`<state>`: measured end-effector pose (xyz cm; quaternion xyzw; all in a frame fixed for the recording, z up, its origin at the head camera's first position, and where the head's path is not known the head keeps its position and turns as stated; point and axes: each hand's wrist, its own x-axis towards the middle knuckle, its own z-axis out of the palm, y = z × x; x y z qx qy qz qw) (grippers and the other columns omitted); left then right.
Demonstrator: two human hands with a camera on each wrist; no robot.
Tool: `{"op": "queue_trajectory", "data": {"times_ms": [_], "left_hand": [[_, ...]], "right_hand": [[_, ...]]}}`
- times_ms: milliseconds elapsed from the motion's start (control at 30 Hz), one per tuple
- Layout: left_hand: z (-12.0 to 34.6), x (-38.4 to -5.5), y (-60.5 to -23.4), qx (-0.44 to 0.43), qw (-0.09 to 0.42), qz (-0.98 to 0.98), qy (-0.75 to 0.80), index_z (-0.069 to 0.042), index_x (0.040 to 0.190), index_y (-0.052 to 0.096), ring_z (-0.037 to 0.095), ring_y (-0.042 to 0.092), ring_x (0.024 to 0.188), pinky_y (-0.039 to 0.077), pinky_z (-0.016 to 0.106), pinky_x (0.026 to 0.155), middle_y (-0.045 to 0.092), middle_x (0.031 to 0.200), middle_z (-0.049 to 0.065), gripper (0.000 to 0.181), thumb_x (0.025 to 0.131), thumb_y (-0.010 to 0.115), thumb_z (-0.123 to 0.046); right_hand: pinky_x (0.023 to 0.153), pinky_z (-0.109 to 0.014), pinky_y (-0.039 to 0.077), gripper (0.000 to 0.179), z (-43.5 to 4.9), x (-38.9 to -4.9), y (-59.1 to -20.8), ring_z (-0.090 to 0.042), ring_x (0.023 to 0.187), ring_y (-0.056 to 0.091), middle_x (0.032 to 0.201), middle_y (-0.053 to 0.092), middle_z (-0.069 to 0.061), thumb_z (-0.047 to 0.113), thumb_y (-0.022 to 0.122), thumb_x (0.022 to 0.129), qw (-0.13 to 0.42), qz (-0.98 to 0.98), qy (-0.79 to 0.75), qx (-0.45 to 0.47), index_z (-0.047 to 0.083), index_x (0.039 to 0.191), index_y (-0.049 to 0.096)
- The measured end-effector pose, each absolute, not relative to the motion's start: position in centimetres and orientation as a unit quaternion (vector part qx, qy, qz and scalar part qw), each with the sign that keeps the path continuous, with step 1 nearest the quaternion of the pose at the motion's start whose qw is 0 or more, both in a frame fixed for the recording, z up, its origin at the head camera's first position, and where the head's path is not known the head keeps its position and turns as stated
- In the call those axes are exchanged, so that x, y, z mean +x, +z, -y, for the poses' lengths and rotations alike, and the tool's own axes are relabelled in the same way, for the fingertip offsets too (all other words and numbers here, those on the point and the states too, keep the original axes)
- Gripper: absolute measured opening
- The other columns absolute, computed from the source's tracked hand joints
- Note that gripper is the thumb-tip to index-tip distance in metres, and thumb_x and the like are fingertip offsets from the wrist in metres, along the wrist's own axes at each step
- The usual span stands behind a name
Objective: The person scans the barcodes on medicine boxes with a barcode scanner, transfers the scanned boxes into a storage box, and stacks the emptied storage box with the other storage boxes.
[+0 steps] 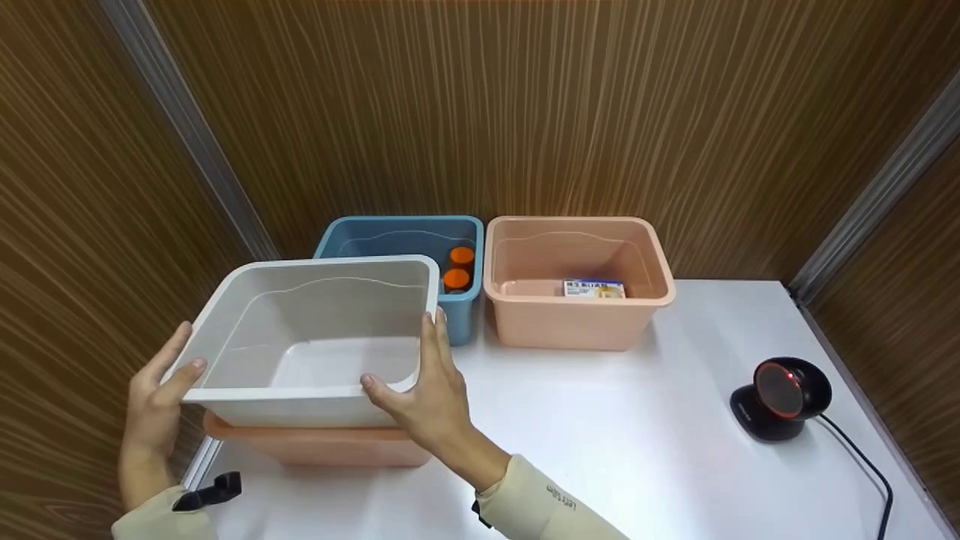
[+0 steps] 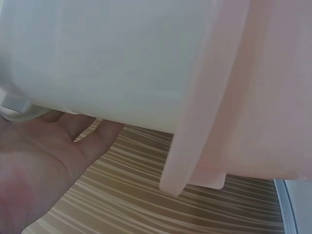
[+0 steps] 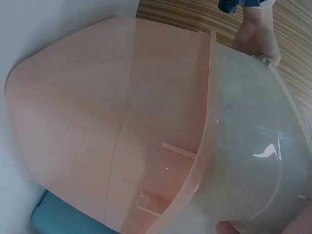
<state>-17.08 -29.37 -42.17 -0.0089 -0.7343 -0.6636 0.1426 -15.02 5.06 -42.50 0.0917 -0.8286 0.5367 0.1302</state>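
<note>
A white plastic bin [image 1: 300, 411] is held at the left of the table, its inside bare. My left hand [image 1: 154, 397] grips its left rim, thumb over the top and fingers outside. At the front right corner my right hand [image 1: 435, 397] holds it, thumb on the front rim and fingers up along the right side. Directly below is a pink bin [image 1: 337, 450]; the lower part of the white bin sits inside the pink rim. Both wrist views show the white wall [image 2: 107, 58] rising out of the pink bin [image 3: 97, 122].
Behind stands a blue bin [image 1: 463, 322] with orange-capped bottles [image 1: 456, 281]. Beside it another pink bin [image 1: 562, 326] contains a small printed box [image 1: 592, 289]. A round black device [image 1: 787, 394] with a cable [image 1: 862, 461] is at the right. Wood-patterned walls [image 1: 562, 112] enclose the white table [image 1: 600, 435].
</note>
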Motion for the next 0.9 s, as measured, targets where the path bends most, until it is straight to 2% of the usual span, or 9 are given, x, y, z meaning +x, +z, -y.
{"op": "queue_trajectory", "data": {"times_ms": [167,367,633,900], "left_hand": [[29.3,-17.2,-42.2,-0.001,0.128,0.742,-0.658,-0.002,0.155,0.037,0.013,0.049,0.133,0.044,0.016,0.096,0.039,0.158,0.014,0.060,0.100,0.058,-0.011],[29.2,-17.0,-42.5,-0.010,0.134,0.736,-0.663,0.000,0.154,0.037,0.009,0.051,0.128,0.044,0.016,0.095,0.042,0.156,0.011,0.058,0.100,0.058,-0.010],[28.9,-16.7,-43.2,-0.003,0.135,0.743,-0.655,-0.006,0.155,0.039,0.008,0.051,0.126,0.044,0.015,0.094,0.039,0.158,0.011,0.058,0.100,0.058,-0.012],[28.9,-16.5,-43.8,0.008,0.133,0.747,-0.651,-0.007,0.156,0.038,0.011,0.049,0.128,0.044,0.015,0.093,0.038,0.159,0.012,0.059,0.101,0.057,-0.013]], "right_hand": [[0.108,-0.063,0.033,0.110,-5.2,-15.2,-42.4,-0.039,0.135,0.045,0.168,0.009,-0.010,0.056,0.075,0.081,0.117,0.833,0.535,0.080,0.005,0.161,0.020],[0.106,-0.062,0.036,0.108,-5.4,-15.2,-42.9,-0.036,0.133,0.048,0.168,0.009,-0.010,0.054,0.076,0.082,0.122,0.829,0.540,0.086,0.004,0.161,0.021],[0.103,-0.062,0.041,0.105,-5.7,-15.1,-44.0,-0.033,0.134,0.048,0.169,0.004,-0.004,0.054,0.073,0.085,0.129,0.821,0.545,0.109,0.003,0.160,0.021],[0.103,-0.059,0.042,0.105,-5.6,-14.9,-44.9,-0.033,0.140,0.039,0.168,0.007,-0.013,0.053,0.073,0.086,0.153,0.821,0.535,0.126,-0.002,0.159,0.022]]}}
